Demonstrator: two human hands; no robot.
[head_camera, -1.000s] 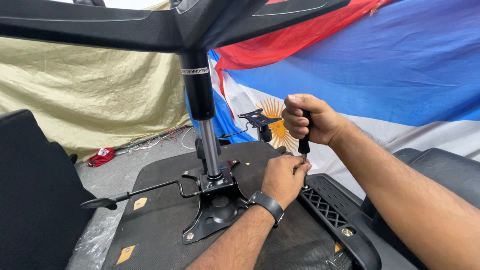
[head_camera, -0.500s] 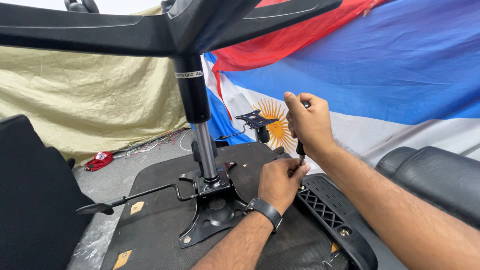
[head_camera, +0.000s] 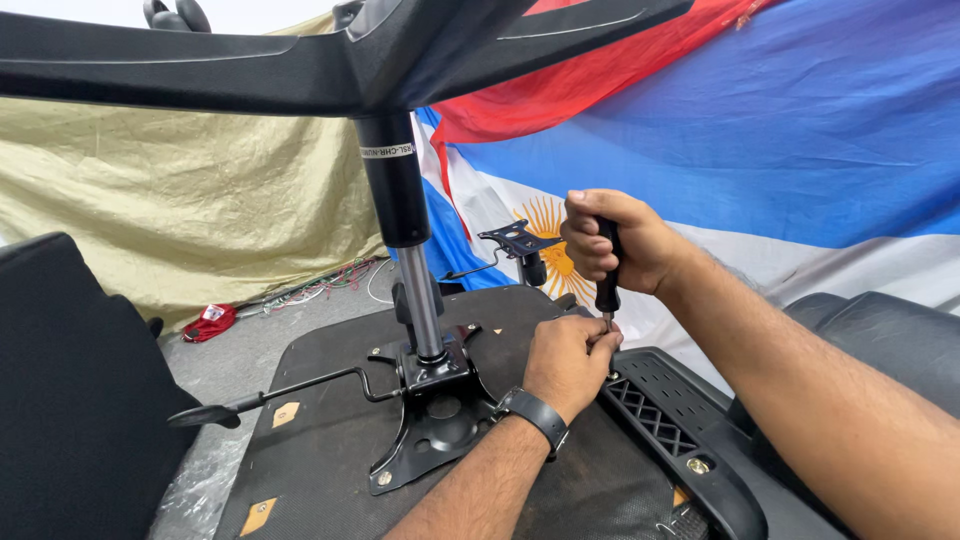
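Note:
An office chair lies upside down, its black seat underside (head_camera: 330, 430) facing up. A metal mounting plate (head_camera: 435, 425) with a gas cylinder (head_camera: 400, 210) rises from it to the black star base (head_camera: 250, 70) overhead. My right hand (head_camera: 615, 245) grips a black-handled screwdriver (head_camera: 607, 285) held upright, tip down at the seat's right edge. My left hand (head_camera: 570, 360), with a black wristband, pinches the screwdriver's tip near the black plastic armrest bracket (head_camera: 660, 420).
A lever (head_camera: 260, 400) sticks out left from the plate. A black chair back (head_camera: 70, 400) stands at left. A second bracket (head_camera: 520, 242) sits beyond the seat. Beige cloth (head_camera: 180, 220) and a red, white and blue flag (head_camera: 760, 130) hang behind. Cables (head_camera: 320, 280) lie on the floor.
My right hand has shifted slightly around the screwdriver handle, twisting it, while my left hand stays at the tip. The view has drifted a little.

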